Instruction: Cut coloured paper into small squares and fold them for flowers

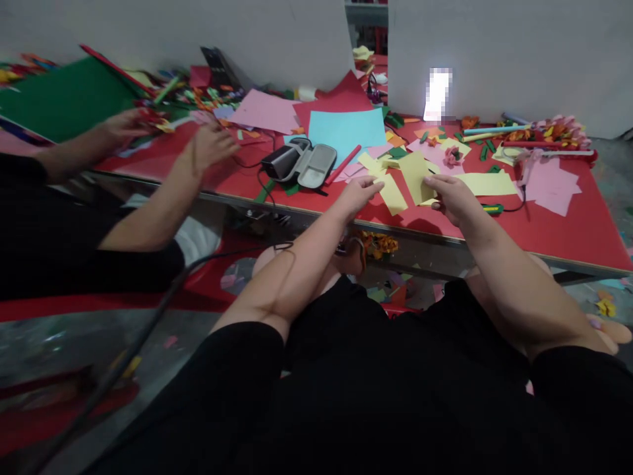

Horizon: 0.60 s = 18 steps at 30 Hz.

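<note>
Sheet, yellow, between your hands over the table; right hand pinching its edge; strip at your left hand, grip unclear; both probably light, easily creased; hold by edges.

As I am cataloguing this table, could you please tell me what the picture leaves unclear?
Head view:
Bright screen: content pixelated.
Green sheet: left side cut off by the picture edge.
Yellow paper: gripped edge partly covered by the right hand.
Red item by the co-worker's left hand: too small, blurred.
</note>
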Tool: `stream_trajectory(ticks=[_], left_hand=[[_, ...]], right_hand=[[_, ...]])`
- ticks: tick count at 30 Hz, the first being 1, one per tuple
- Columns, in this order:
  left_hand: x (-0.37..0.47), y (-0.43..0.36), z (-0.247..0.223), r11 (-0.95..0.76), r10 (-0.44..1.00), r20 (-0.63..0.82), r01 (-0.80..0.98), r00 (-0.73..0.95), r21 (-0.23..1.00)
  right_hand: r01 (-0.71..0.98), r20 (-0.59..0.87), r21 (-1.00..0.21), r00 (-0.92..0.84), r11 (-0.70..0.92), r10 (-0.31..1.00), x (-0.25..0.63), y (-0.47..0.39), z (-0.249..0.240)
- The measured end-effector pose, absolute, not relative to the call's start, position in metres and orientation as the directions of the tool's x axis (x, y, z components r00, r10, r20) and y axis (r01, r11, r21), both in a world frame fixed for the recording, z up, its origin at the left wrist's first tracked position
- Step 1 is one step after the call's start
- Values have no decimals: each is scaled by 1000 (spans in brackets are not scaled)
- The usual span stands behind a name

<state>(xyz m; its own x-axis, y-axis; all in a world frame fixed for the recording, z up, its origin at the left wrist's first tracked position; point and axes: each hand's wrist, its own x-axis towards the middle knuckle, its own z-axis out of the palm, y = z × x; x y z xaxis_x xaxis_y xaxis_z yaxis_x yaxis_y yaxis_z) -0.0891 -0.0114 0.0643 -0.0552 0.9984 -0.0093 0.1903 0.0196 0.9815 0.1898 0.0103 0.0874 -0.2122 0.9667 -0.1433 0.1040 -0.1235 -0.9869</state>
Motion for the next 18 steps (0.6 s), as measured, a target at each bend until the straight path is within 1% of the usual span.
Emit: stream_trajectory(ticks=[4,7,11,15,18], left_hand=[[-88,2,52,114,993,-114,280,-16,953],[-83,16,41,122,991,-133,350,8,929],[-71,31,44,18,997,-39,298,66,954],[-69,20,75,-73,994,55,193,97,979],[-75,-1,97,-132,985,113,156,128,979]], right_hand=[[-17,-108,-993,-191,-113,976,199,-6,89],[-87,-89,-990,-207,-109,974,198,-18,90],[-48,-35,-998,-223,-47,974,198,-25,94],[0,25,-1000,-158,25,987,209,-22,100],[37,66,-997,-142,72,988,220,-10,93]])
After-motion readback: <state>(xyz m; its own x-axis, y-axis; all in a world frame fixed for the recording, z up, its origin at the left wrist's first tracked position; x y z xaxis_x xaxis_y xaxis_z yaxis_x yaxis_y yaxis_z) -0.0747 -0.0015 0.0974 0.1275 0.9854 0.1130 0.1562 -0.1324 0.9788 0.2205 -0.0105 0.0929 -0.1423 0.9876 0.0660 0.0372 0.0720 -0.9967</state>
